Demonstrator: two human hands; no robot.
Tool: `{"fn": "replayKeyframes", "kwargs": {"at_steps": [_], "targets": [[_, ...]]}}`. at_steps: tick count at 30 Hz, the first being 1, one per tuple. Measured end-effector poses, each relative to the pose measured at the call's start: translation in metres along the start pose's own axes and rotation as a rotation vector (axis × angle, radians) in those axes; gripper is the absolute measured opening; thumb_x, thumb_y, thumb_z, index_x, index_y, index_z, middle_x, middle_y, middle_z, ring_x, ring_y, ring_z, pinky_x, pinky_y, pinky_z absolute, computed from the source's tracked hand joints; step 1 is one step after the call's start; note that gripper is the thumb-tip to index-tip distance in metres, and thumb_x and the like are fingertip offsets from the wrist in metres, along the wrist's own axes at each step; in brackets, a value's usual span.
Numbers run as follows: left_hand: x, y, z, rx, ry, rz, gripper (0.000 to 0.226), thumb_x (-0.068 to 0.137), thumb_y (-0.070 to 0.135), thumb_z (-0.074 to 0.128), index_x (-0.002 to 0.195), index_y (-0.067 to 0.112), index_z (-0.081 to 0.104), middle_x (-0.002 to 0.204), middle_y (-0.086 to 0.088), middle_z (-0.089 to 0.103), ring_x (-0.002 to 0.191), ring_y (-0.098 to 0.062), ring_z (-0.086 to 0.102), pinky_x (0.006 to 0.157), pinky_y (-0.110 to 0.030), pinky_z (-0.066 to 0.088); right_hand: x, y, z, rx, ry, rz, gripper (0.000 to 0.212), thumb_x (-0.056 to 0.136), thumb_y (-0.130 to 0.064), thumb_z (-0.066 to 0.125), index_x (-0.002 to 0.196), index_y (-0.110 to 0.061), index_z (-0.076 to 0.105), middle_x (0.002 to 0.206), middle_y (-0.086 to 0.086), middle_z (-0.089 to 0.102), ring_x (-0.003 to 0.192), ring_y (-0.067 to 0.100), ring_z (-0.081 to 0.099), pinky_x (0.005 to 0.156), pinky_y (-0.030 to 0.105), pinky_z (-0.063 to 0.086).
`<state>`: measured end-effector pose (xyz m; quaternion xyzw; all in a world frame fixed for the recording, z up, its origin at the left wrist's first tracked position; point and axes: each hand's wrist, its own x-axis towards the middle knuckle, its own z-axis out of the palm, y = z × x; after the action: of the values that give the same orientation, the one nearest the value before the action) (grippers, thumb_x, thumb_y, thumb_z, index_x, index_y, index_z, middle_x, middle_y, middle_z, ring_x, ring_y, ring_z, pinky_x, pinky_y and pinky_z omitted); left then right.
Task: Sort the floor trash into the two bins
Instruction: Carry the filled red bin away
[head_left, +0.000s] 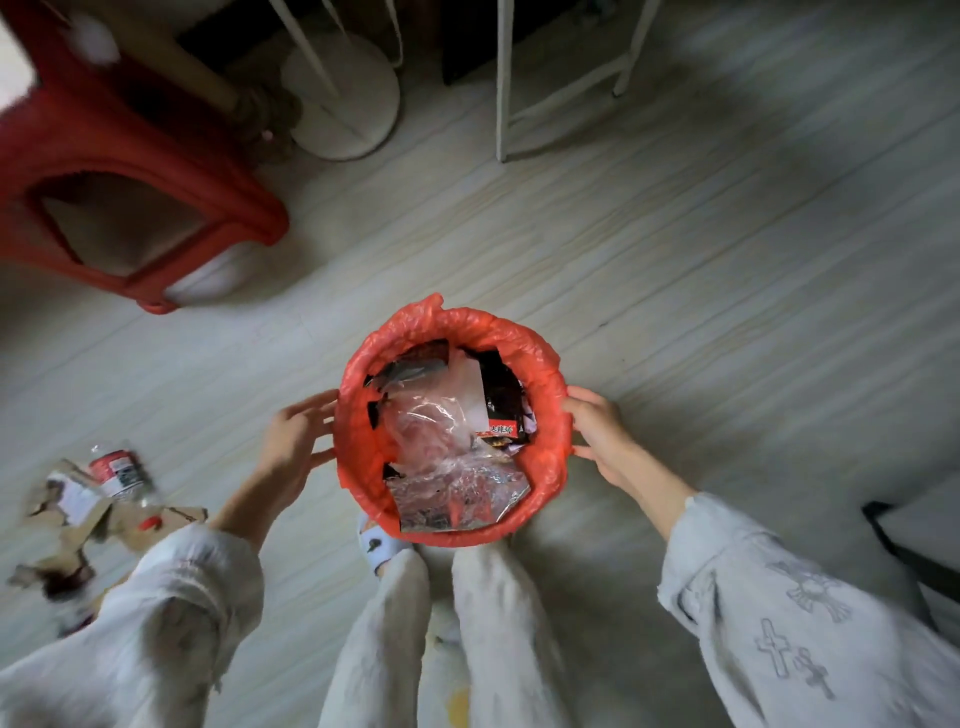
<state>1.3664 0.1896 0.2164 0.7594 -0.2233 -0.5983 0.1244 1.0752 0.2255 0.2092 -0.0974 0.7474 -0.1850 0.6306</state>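
- Pale wood-grain floor is seen from above; a red plastic stool stands at upper left, and a white round stand base and white frame legs are seen along the top.
- At centre frame a bin lined with a red bag is seen on the floor, holding clear plastic film, a silvery wrapper and a dark snack packet.
- Left hand is held against the bin's left rim, fingers spread and lightly curled; contact at the fingertips only, no closed grasp visible.
- Right hand is placed on the right rim, fingers loosely open against the bag's edge.
- At lower left, torn cardboard and a crushed plastic bottle are left on the floor, apart from the bin.
- Light trouser legs are seen just below the bin.
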Motion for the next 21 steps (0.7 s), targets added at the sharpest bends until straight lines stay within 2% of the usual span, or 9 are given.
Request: {"fn": "replayKeyframes", "kwargs": {"at_steps": [3,10,12,15,18,21], "targets": [[-0.073,0.042,0.011,-0.007,0.005,0.054,0.045,0.085,-0.007,0.032,0.121,0.006,0.055,0.107,-0.012,0.063,0.094,-0.027,0.058,0.08,-0.04,0.047,-0.068,-0.027,-0.044,0.008,0.005,-0.033,0.027,0.088,-0.01,0.048,0.111,-0.003,0.061,0.082,0.005,0.059,0.063,0.012,0.051,0.058,0.024,0.039],[-0.191,0.116,0.068,0.006,-0.023,0.186,0.038,0.089,-0.004,0.039,0.118,0.012,0.055,0.104,-0.008,0.062,0.094,-0.024,0.056,0.078,-0.036,0.045,-0.171,-0.061,-0.145,0.179,0.088,-0.163,0.021,0.089,-0.01,0.05,0.102,-0.005,0.065,0.079,0.005,0.062,0.066,0.013,0.055,0.059,0.025,0.041],[-0.211,0.137,0.089,0.032,-0.055,0.217,0.037,0.088,-0.005,0.039,0.116,0.013,0.056,0.098,-0.006,0.063,0.09,-0.022,0.055,0.073,-0.032,0.045,-0.19,-0.064,-0.17,0.224,0.112,-0.189,0.018,0.088,-0.013,0.052,0.099,-0.008,0.066,0.082,0.006,0.063,0.07,0.015,0.056,0.063,0.026,0.042],[-0.231,0.176,0.126,0.072,-0.108,0.292,0.036,0.089,-0.005,0.039,0.112,0.016,0.056,0.087,-0.002,0.062,0.079,-0.018,0.055,0.066,-0.028,0.045,-0.205,-0.075,-0.21,0.323,0.149,-0.223,0.015,0.088,-0.015,0.053,0.087,-0.021,0.067,0.083,0.004,0.064,0.074,0.016,0.056,0.063,0.026,0.042],[-0.246,0.214,0.175,0.139,-0.16,0.345,0.032,0.091,-0.003,0.039,0.111,0.015,0.057,0.082,-0.003,0.06,0.073,-0.016,0.054,0.063,-0.027,0.044,-0.209,-0.083,-0.258,0.384,0.192,-0.249,0.017,0.087,-0.017,0.054,0.097,-0.021,0.067,0.084,0.003,0.066,0.07,0.013,0.058,0.061,0.024,0.044],[-0.246,0.25,0.227,0.204,-0.187,0.372,0.036,0.089,-0.006,0.037,0.112,0.01,0.06,0.09,-0.01,0.058,0.079,-0.02,0.054,0.068,-0.032,0.047,-0.203,-0.094,-0.306,0.448,0.241,-0.259,0.018,0.087,-0.016,0.055,0.101,-0.017,0.066,0.082,0.003,0.065,0.067,0.012,0.058,0.058,0.022,0.045]]}}
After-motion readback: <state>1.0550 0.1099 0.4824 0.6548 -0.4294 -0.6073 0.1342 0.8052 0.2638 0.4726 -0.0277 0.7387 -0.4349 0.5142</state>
